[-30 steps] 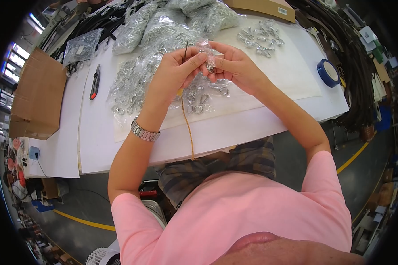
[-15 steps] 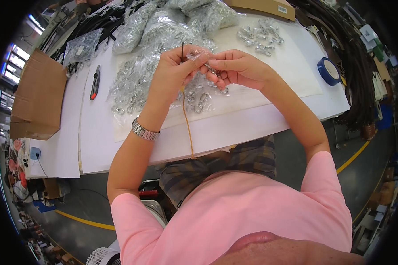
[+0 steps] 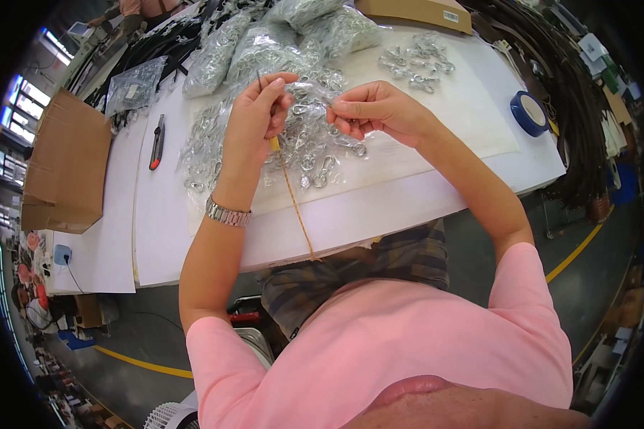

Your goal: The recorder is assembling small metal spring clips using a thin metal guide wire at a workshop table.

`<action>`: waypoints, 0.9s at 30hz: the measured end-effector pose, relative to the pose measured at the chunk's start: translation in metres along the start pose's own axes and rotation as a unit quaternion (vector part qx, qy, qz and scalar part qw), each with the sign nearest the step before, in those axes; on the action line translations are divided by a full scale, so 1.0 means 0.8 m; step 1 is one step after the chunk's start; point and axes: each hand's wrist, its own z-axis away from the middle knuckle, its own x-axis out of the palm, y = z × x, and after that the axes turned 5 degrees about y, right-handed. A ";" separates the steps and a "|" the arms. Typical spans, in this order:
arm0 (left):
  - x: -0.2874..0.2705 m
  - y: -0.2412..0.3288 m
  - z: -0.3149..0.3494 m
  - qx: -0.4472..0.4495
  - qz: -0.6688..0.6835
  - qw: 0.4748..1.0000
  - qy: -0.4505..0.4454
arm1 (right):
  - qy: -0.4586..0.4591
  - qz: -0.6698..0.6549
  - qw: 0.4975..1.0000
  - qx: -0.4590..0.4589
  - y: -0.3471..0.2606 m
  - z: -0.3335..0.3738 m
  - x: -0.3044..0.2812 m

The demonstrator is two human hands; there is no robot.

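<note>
The left hand (image 3: 259,111) is curled up around a thin, dark, pointed tool (image 3: 259,76), and its tip pokes up by the fingers. A small yellow end (image 3: 274,144) shows under that hand, and a thin yellow-orange string (image 3: 295,204) runs from near it down to the close edge of the white table (image 3: 365,223). The right hand (image 3: 379,111) is pinched, thumb against finger, on a small shiny thing (image 3: 329,105). It is too small to tell if that is metal or plastic. The two hands are apart.

Between and behind the hands is a big heap of silver metal clips in clear plastic bags (image 3: 211,132). The heap spreads over a cream-coloured sheet (image 3: 472,136) on the table. A small bunch of silver metal clips (image 3: 422,61) lies past the right hand, apart from the heap.

A round roll of blue tape (image 3: 527,114) is on the right side of the table. On the left is a black and red box cutter (image 3: 157,143), and a brown cardboard box (image 3: 64,168) is farther left. A silver metal watch (image 3: 228,214) is on the left wrist.
</note>
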 end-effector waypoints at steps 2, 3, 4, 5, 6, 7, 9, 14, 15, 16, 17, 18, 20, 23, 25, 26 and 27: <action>0.011 0.011 0.005 -0.001 -0.152 0.987 0.046 | 0.019 0.018 1.000 -0.008 0.000 0.003 0.002; 0.011 0.013 0.009 0.003 -0.203 0.979 -0.017 | 0.035 0.080 0.995 -0.046 0.003 0.004 0.004; 0.011 0.016 0.012 0.007 -0.253 0.964 -0.079 | 0.052 0.142 0.985 -0.083 0.005 0.004 0.006; 0.012 0.020 0.013 0.006 -0.253 0.964 -0.079 | 0.051 0.141 0.985 -0.083 0.004 0.004 0.008; 0.013 0.024 0.014 0.041 -0.282 0.953 -0.103 | 0.071 0.144 0.983 -0.093 0.001 0.004 0.011; 0.012 0.025 0.015 0.076 -0.310 0.939 -0.126 | 0.091 0.147 0.979 -0.103 0.000 0.004 0.013; 0.010 0.023 0.016 0.091 -0.315 0.932 -0.152 | 0.089 0.146 0.980 -0.106 0.001 0.003 0.008; 0.027 0.020 0.025 0.054 -0.315 0.925 -0.206 | 0.116 0.129 0.979 -0.107 0.008 0.002 0.009; 0.027 0.018 0.025 0.042 -0.296 0.932 -0.205 | 0.116 0.136 0.978 -0.107 0.007 0.003 0.010; 0.026 0.015 0.025 0.030 -0.277 0.938 -0.204 | 0.116 0.143 0.977 -0.107 0.007 0.004 0.011; 0.026 0.011 0.025 0.030 -0.277 0.939 -0.204 | 0.116 0.143 0.977 -0.107 0.007 0.003 0.012; 0.028 0.004 0.024 0.037 -0.292 0.941 -0.164 | 0.125 0.157 0.974 -0.104 0.007 0.002 0.012; 0.032 -0.003 0.023 0.043 -0.306 0.943 -0.125 | 0.134 0.171 0.971 -0.101 0.009 0.002 0.011; 0.038 -0.009 0.025 0.085 -0.342 0.931 -0.094 | 0.127 0.158 0.972 -0.117 0.010 0.001 0.011; 0.038 -0.018 0.028 0.208 -0.439 0.874 -0.020 | 0.121 0.128 0.978 -0.108 0.004 0.004 0.020; 0.036 -0.022 0.028 0.208 -0.439 0.874 -0.019 | 0.120 0.128 0.979 -0.108 0.004 0.003 0.018; 0.034 -0.023 0.027 0.206 -0.436 0.876 -0.014 | 0.108 0.148 0.979 -0.094 0.002 0.002 0.015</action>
